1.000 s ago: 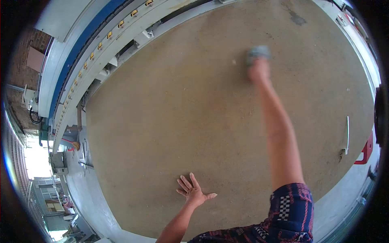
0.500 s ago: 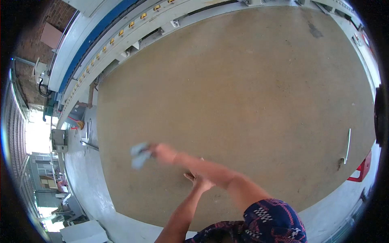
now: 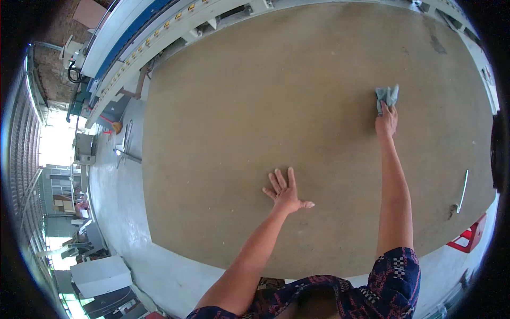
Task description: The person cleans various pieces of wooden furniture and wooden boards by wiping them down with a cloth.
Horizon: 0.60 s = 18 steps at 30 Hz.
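A large brown board [image 3: 239, 106] spreads out in front of me. On its near half my left hand [image 3: 287, 199] lies flat, fingers spread, with nothing in it. Far out over the right part of the board, my right hand [image 3: 387, 121] grips a light blue-grey cloth [image 3: 387, 95]. The cloth is bunched, its loose folds sticking out past my fingertips. A thin metal rod [image 3: 463, 191] rests near the board's right edge, beside a small dark clump [image 3: 453, 211].
Along the far left edge runs a white and blue machine frame [image 3: 133, 50] with a row of yellow pieces. A red stool-like object [image 3: 468, 235] stands at the lower right. White boxes [image 3: 101, 276] and clutter sit on the floor at lower left.
My right hand has swung with the cloth from the left side of the board, across my left arm, to the far right. My left hand now shows spread, farther forward.
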### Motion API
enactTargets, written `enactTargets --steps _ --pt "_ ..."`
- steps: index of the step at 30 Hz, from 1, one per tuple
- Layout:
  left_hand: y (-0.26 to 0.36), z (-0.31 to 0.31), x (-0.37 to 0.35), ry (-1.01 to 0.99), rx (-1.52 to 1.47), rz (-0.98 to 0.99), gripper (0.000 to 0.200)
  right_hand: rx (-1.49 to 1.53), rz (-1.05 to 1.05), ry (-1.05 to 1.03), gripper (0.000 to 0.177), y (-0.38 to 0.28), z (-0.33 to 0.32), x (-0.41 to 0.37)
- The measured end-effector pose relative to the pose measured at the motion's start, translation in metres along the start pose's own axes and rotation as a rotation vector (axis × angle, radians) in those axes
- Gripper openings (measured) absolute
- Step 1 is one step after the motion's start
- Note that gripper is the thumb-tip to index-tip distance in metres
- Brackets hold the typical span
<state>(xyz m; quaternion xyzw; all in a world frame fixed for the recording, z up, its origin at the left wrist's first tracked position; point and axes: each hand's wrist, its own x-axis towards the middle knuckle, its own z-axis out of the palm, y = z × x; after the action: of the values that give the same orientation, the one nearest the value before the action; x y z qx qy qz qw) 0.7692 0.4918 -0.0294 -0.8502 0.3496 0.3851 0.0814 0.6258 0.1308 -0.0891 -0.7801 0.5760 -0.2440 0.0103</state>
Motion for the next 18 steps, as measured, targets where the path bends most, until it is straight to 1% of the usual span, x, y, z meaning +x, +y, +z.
enactTargets --steps 3,5,6,7,8,9,10,11,12,13,14,15,16,17,18 --pt "-0.003 0.003 -0.002 0.038 -0.014 0.002 0.138 0.134 -0.069 -0.143 0.046 -0.056 -0.001 -0.037" --pt "-0.004 0.001 -0.007 0.072 -0.016 0.015 0.135 0.35 0.009 -0.223 0.035 -0.101 0.016 -0.072" --pt "-0.004 -0.002 -0.013 0.088 -0.012 0.023 0.131 0.435 0.112 -0.432 0.031 -0.141 -0.005 -0.086" --pt "-0.004 -0.001 -0.018 0.106 -0.006 0.037 0.127 0.477 0.112 -0.376 0.03 -0.175 -0.011 -0.112" --pt "-0.007 0.016 -0.014 0.278 0.034 0.13 0.12 0.29 -0.177 -0.214 0.03 -0.201 0.019 -0.144" --pt "-0.016 0.047 -0.007 0.446 0.069 0.217 0.113 0.328 -0.348 -0.205 0.031 -0.235 0.023 -0.174" --pt "-0.027 0.074 -0.009 0.609 0.1 0.297 0.105 0.427 -0.439 -0.236 0.031 -0.27 0.024 -0.217" --pt "-0.038 0.09 -0.028 0.549 0.045 0.413 0.098 0.527 -0.529 -0.278 0.032 -0.306 0.023 -0.26" --pt "-0.048 0.103 -0.055 0.486 -0.01 0.523 0.091 0.403 -0.667 -0.491 0.031 -0.34 -0.004 -0.297" --pt "-0.058 0.111 -0.082 0.424 -0.063 0.63 0.084 0.502 -0.842 -0.644 0.034 -0.365 -0.027 -0.335" --pt "-0.072 0.113 -0.107 0.339 -0.021 0.636 0.083 0.608 -0.887 -0.74 0.037 -0.389 -0.031 -0.386" --pt "-0.09 0.113 -0.132 0.255 0.021 0.64 0.081 0.711 -0.924 -0.846 0.04 -0.413 -0.034 -0.436" --pt "-0.11 0.117 -0.153 0.171 0.06 0.641 0.08 0.818 -0.907 -0.981 0.041 -0.431 -0.06 -0.461" --pt "-0.137 0.138 -0.16 0.228 0.034 0.644 0.081 0.923 -0.885 -1.125 0.042 -0.444 -0.079 -0.481" --pt "-0.168 0.167 -0.161 0.282 0.005 0.64 0.081 1.056 -0.768 -1.152 0.044 -0.451 -0.092 -0.494"
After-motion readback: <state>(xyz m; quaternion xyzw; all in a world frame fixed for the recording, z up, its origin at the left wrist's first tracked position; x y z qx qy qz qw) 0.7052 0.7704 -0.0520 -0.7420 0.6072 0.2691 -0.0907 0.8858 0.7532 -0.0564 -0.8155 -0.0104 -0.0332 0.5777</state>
